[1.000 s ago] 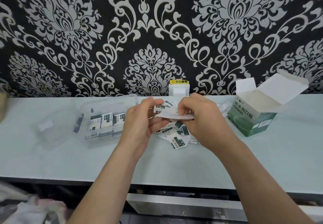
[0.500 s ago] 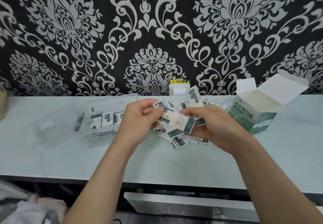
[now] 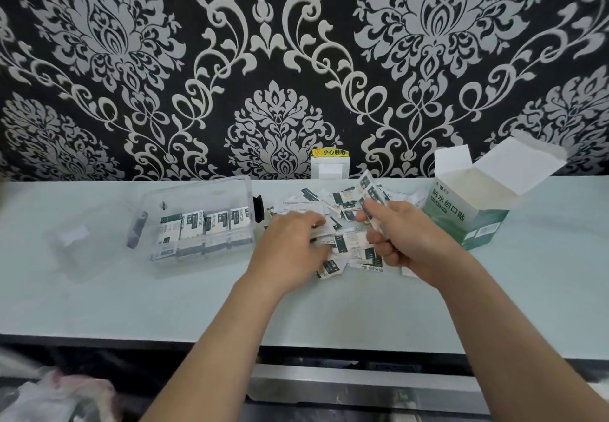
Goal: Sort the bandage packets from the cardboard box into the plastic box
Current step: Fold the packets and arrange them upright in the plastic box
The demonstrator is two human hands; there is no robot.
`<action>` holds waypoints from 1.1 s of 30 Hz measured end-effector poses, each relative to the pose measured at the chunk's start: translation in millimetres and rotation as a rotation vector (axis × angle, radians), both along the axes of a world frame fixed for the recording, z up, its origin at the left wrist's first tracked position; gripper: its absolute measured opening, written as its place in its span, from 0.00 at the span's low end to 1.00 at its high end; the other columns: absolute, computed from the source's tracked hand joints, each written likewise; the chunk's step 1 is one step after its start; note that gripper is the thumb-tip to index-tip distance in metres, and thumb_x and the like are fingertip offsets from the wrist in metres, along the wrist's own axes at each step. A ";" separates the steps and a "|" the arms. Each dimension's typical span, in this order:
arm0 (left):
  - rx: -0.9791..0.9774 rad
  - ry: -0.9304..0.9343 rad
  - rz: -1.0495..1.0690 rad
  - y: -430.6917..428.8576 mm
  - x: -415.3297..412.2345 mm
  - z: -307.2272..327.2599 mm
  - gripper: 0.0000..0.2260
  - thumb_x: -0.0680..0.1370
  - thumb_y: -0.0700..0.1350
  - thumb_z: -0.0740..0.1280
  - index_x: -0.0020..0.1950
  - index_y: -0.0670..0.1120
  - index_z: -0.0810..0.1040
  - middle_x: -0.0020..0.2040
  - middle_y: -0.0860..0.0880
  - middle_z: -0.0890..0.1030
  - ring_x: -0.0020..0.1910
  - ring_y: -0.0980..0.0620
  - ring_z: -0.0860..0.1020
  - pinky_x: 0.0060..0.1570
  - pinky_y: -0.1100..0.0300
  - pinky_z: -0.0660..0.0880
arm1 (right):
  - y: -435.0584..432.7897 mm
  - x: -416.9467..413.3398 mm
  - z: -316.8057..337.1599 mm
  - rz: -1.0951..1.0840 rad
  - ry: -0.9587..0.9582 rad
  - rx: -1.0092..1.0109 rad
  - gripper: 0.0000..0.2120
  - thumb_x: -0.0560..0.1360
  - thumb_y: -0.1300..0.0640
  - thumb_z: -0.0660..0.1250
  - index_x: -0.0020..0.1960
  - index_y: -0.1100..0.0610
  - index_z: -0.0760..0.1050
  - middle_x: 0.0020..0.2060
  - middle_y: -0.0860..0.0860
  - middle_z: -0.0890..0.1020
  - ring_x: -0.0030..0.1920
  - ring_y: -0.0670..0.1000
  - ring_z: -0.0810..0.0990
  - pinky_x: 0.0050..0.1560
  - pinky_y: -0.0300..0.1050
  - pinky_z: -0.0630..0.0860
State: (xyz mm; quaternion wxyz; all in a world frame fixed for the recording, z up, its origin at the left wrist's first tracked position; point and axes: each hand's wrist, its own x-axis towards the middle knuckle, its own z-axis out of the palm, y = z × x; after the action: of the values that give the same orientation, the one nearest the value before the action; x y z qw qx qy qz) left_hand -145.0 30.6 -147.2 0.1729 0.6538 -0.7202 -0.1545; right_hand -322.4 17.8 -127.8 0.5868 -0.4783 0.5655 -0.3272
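Head view: right hand, fingers clamped on bandage packets; left hand fingers blurred, cannot tell; cardboard box reads 防水创口贴.

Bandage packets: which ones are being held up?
The packets pinched in the right hand, raised above the loose pile; others lie flat or sit in the plastic box.

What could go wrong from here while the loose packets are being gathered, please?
The fanned packets in the right hand look loosely pinched and might slip down into the loose pile. The open cardboard box stands close beside that hand and is probably light, so a quick move could knock it over.
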 end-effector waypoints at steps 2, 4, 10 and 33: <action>0.145 -0.195 -0.050 4.6 -1.7 -6.4 0.30 0.73 0.60 0.68 0.71 0.52 0.66 0.70 0.49 0.68 0.69 0.45 0.63 0.66 0.51 0.63 | -1.3 -3.4 -5.5 -0.022 0.107 -0.001 0.12 0.81 0.48 0.58 0.51 0.56 0.74 0.29 0.50 0.72 0.24 0.46 0.68 0.24 0.37 0.63; 0.194 -0.229 -0.068 7.4 -4.0 -7.8 0.37 0.70 0.65 0.69 0.74 0.53 0.61 0.74 0.48 0.62 0.73 0.44 0.56 0.69 0.49 0.61 | -1.3 -4.1 -8.8 -0.024 0.174 -0.012 0.08 0.80 0.52 0.59 0.49 0.57 0.73 0.29 0.52 0.74 0.23 0.46 0.71 0.25 0.37 0.66; -0.011 -0.309 -0.121 11.5 -15.9 -5.2 0.32 0.70 0.66 0.67 0.70 0.55 0.67 0.69 0.51 0.65 0.68 0.48 0.60 0.65 0.49 0.64 | -4.9 -10.0 -11.7 -0.056 0.201 -0.022 0.07 0.79 0.59 0.60 0.43 0.58 0.71 0.28 0.53 0.72 0.22 0.48 0.70 0.26 0.38 0.67; -0.173 1.013 -0.045 0.2 -57.8 -0.8 0.10 0.76 0.38 0.69 0.45 0.54 0.83 0.43 0.54 0.85 0.44 0.59 0.82 0.45 0.66 0.75 | 5.4 -28.2 -1.5 -0.213 -0.309 0.204 0.11 0.83 0.55 0.56 0.56 0.61 0.72 0.31 0.59 0.81 0.21 0.49 0.76 0.18 0.35 0.70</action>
State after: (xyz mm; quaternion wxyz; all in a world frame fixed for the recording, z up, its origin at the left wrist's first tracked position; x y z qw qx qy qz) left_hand -202.7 30.7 -148.0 0.5503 0.4645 -0.5703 -0.3952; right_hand -350.7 23.3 -129.4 0.6739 -0.2980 0.5466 -0.3979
